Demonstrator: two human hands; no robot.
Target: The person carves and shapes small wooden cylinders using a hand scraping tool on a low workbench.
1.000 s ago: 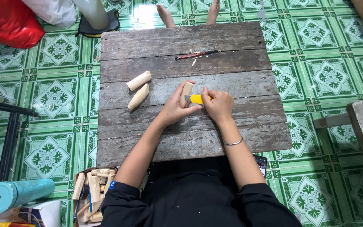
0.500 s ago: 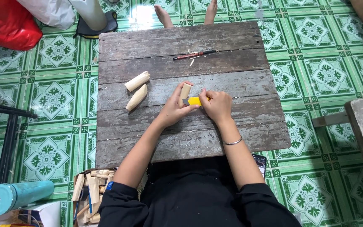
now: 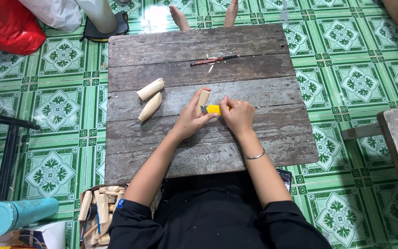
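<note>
Fingers of the left hand (image 3: 190, 121) curl around the lower part of a short, pale, squared wooden stick (image 3: 202, 99), with the thumb lying along its side; the stick stands tilted, its upper end free above the hand. Fingers of the right hand (image 3: 237, 115) are pressed together in a closed grip on a yellow-handled utility knife (image 3: 213, 109), whose grey blade end meets the stick just where the left hand holds it. The two hands sit close together, nearly touching, over the middle planks of a low, weathered grey plank table (image 3: 254, 83). A thin metal bangle (image 3: 254, 156) circles the right wrist.

To the left of the hands, well apart from them, two rounded, pale carved wooden pieces (image 3: 150, 97) lie side by side on the table, both slanted. Farther up the table lies a slim red-and-black pen-like tool (image 3: 213, 60), with a small wood sliver just beside it.

On the green patterned tile floor (image 3: 360, 83), near the person's left elbow, an open box of pale wooden offcuts (image 3: 98, 213) stands beside a turquoise cylindrical bottle (image 3: 17, 215) lying on its side. A red bag (image 3: 5, 25) lies at the upper left corner. Two bare feet of another person (image 3: 179, 16) show beyond the far edge of the table.
</note>
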